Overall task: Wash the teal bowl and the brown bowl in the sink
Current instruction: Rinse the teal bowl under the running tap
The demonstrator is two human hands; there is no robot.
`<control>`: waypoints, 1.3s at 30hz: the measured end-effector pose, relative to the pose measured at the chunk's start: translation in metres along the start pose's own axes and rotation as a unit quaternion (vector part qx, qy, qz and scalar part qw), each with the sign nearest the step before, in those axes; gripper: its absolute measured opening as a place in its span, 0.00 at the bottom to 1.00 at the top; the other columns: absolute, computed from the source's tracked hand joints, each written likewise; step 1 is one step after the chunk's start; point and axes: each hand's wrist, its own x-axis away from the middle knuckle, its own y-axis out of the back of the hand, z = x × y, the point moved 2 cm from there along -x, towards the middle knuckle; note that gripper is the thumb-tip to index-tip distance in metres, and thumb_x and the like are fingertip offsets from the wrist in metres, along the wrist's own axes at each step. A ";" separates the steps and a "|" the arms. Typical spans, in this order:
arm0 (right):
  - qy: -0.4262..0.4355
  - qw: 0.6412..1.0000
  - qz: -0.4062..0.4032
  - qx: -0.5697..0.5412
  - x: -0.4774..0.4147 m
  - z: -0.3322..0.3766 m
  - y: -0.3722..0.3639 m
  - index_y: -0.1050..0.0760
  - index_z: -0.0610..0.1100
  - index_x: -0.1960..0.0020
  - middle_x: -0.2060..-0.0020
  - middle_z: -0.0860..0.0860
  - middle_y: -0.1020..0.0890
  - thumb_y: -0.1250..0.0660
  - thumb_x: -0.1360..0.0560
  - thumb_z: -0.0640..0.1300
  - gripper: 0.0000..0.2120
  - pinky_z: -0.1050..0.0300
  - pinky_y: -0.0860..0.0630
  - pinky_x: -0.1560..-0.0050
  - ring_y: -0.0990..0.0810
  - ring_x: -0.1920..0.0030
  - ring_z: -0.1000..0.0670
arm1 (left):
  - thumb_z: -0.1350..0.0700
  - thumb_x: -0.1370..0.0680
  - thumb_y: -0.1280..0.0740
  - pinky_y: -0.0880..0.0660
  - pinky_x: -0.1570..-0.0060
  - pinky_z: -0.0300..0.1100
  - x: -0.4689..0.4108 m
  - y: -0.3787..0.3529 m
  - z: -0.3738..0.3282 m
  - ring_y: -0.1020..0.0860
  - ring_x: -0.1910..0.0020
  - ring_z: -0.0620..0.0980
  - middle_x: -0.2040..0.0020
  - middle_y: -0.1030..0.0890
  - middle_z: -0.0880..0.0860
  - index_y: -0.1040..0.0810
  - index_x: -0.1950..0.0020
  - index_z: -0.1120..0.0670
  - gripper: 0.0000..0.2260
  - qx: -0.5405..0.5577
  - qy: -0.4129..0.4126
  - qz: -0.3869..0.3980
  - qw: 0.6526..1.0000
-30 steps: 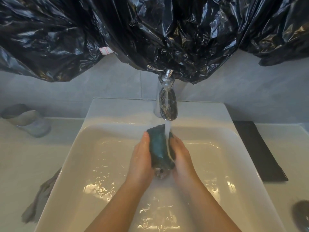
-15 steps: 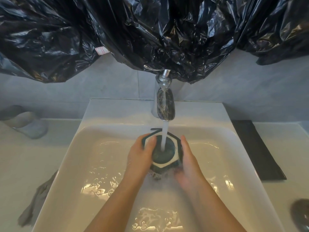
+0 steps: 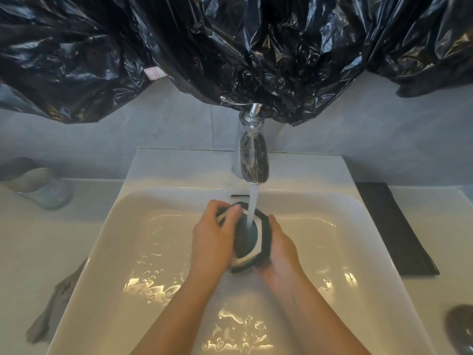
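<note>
The teal bowl [image 3: 247, 238], hexagonal with a white rim band, is held over the white sink [image 3: 133, 226] under the running water from the chrome tap [image 3: 253, 160]. Its opening faces up toward me. My left hand [image 3: 212, 242] grips its left side, with the fingers curled over the rim into the bowl. My right hand [image 3: 281, 249] cups its right side from below. A dark round object [image 3: 460, 329] at the right edge of the counter may be the brown bowl; it is blurred and cut off.
Black plastic sheeting [image 3: 230, 47] hangs over the wall above the tap. A glass cup [image 3: 38, 185] lies on the left counter, a grey cloth [image 3: 53, 303] hangs by the sink's left edge, and a black mat [image 3: 391, 226] lies to the right. Water pools in the basin.
The bowl turned from on-edge to opening-up under the stream. My left hand's fingers moved over the rim into the bowl, and my right hand shifted lower along its right side.
</note>
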 end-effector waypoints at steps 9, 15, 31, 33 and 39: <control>0.006 0.995 0.043 -0.092 -0.002 0.007 0.012 0.18 0.37 0.43 0.48 0.36 0.15 0.31 0.25 0.47 0.16 0.41 0.20 0.47 0.16 0.49 0.36 | 0.57 0.31 0.26 0.25 0.38 0.49 -0.005 0.010 0.009 0.27 0.34 0.46 0.31 0.31 0.46 0.44 0.24 0.41 0.41 0.076 -0.066 0.318 0.943; -0.022 0.985 0.110 -0.134 -0.002 0.002 0.005 0.22 0.36 0.36 0.45 0.35 0.17 0.38 0.19 0.49 0.19 0.45 0.18 0.53 0.16 0.48 0.37 | 0.44 0.37 0.24 0.24 0.40 0.48 -0.003 0.011 0.008 0.26 0.37 0.41 0.35 0.28 0.42 0.38 0.28 0.39 0.40 0.019 -0.081 0.211 0.974; 0.052 0.992 0.111 -0.021 0.004 0.003 0.002 0.21 0.43 0.39 0.50 0.45 0.13 0.50 0.15 0.51 0.22 0.53 0.21 0.53 0.14 0.50 0.48 | 0.33 0.27 0.53 0.54 0.25 0.42 0.010 -0.003 0.006 0.59 0.23 0.43 0.21 0.56 0.45 0.59 0.23 0.45 0.36 -0.215 -0.206 0.117 0.947; 0.060 0.992 0.111 -0.002 0.005 0.004 0.003 0.19 0.43 0.41 0.52 0.45 0.13 0.50 0.15 0.51 0.22 0.52 0.20 0.54 0.13 0.53 0.48 | 0.35 0.26 0.49 0.53 0.25 0.45 0.008 -0.001 0.007 0.61 0.23 0.44 0.21 0.55 0.45 0.54 0.22 0.44 0.35 -0.223 -0.246 0.132 0.934; 0.103 0.988 0.085 0.073 0.005 0.005 0.002 0.18 0.44 0.52 0.62 0.46 0.14 0.45 0.17 0.50 0.18 0.53 0.22 0.61 0.15 0.60 0.47 | 0.40 0.28 0.42 0.36 0.41 0.30 0.010 0.000 0.003 0.39 0.31 0.43 0.30 0.37 0.44 0.35 0.32 0.42 0.24 -0.203 -0.278 0.091 0.935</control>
